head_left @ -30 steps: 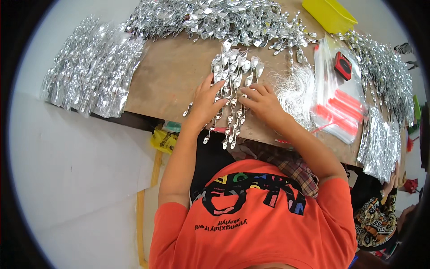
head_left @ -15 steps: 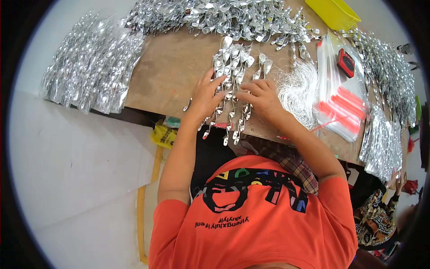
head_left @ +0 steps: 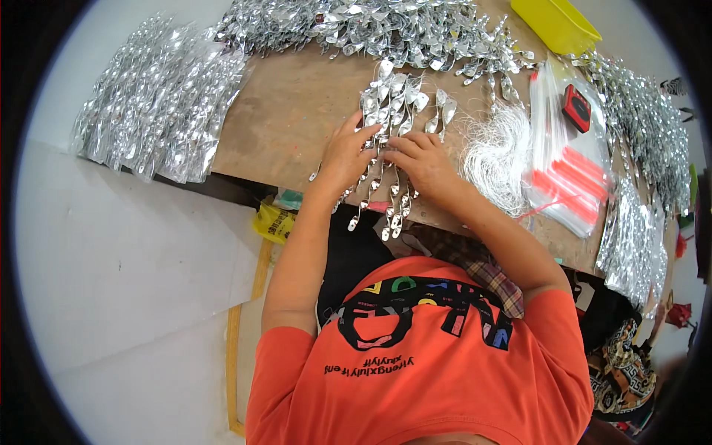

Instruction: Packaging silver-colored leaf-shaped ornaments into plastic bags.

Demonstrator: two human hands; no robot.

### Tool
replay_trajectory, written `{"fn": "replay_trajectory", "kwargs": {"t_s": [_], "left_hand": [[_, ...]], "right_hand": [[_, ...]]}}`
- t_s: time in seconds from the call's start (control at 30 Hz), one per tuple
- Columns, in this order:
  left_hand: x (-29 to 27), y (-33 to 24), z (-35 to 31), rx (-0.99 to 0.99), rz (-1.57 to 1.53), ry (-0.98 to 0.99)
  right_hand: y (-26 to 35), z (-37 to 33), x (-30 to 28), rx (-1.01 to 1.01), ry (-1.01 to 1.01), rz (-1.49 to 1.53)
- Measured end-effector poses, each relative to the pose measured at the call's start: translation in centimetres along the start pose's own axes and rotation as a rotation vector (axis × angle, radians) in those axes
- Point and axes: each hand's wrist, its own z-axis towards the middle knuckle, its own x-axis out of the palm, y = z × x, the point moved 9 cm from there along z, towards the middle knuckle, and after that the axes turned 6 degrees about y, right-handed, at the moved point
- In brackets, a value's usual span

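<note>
A bunch of silver twisted foil strands [head_left: 383, 111] lies across the table's near edge, its lower ends hanging over it. My left hand [head_left: 347, 157] rests on the left side of the bunch, thumb and fingers closed around some strands. From the right, my right hand [head_left: 426, 165] reaches in with bent fingers and pinches strands near the middle. The fingertips of both hands come close together, and the exact grip is partly hidden by the foil. A short separate foil strand [head_left: 443, 111] lies just above my right hand.
A coil of white string [head_left: 498, 152] lies right of my hands, beside clear plastic bags with red strips [head_left: 575, 185] and a red-and-black device [head_left: 575, 108]. Silver foil heaps [head_left: 363, 30] line the back; bagged foil [head_left: 159, 104] covers the left end. A yellow basin [head_left: 558, 26] stands far right.
My right hand has moved slightly left, closer to my left hand. The hanging strand ends have shifted a little. The whole view has moved slightly.
</note>
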Motion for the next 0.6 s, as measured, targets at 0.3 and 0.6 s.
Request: {"fn": "replay_trajectory", "kwargs": {"t_s": [0.3,0.6], "left_hand": [[0.0,1.4,0.3,-0.028,-0.135,0.032],[-0.4,2.7,0.6,-0.048,-0.430,0.088]], "right_hand": [[-1.2,-1.2,-0.5,0.053,0.049,-0.024],[-0.3,1.0,-0.5,0.072,-0.045,0.037]]}}
